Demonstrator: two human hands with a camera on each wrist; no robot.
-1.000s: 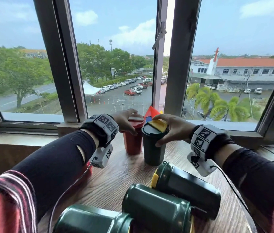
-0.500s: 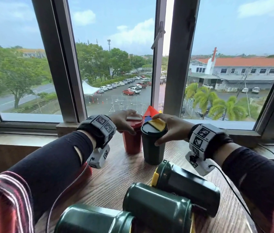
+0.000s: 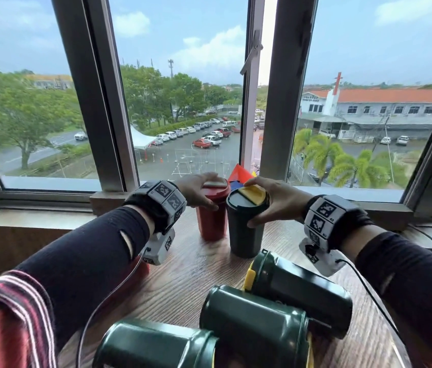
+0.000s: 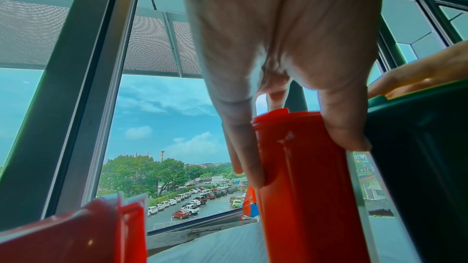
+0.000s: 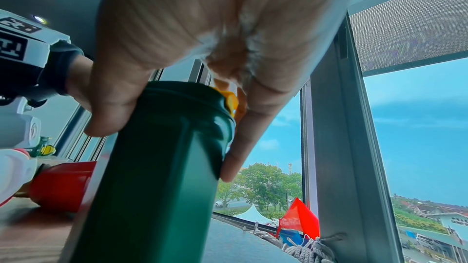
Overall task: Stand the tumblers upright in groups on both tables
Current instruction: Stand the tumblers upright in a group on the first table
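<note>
A red tumbler (image 3: 211,221) and a dark green tumbler (image 3: 244,232) with a yellow lid flap stand upright side by side at the far edge of the wooden table (image 3: 180,282). My left hand (image 3: 199,191) grips the red tumbler (image 4: 306,177) by its lid from above. My right hand (image 3: 270,200) grips the green tumbler (image 5: 157,177) round its lid the same way. Three dark green tumblers lie on their sides near me: one (image 3: 299,290), a second (image 3: 252,325), a third (image 3: 156,346).
Another red tumbler (image 5: 63,185) lies on its side under my left forearm. The window sill (image 3: 50,211) and window frames rise right behind the upright pair. A small red flag (image 3: 238,173) and grey cord (image 5: 303,249) sit on the sill. Bare wood shows at the table's middle left.
Both hands stay on the lids of the two upright tumblers; nothing has visibly moved apart from a slight shift of my head.
</note>
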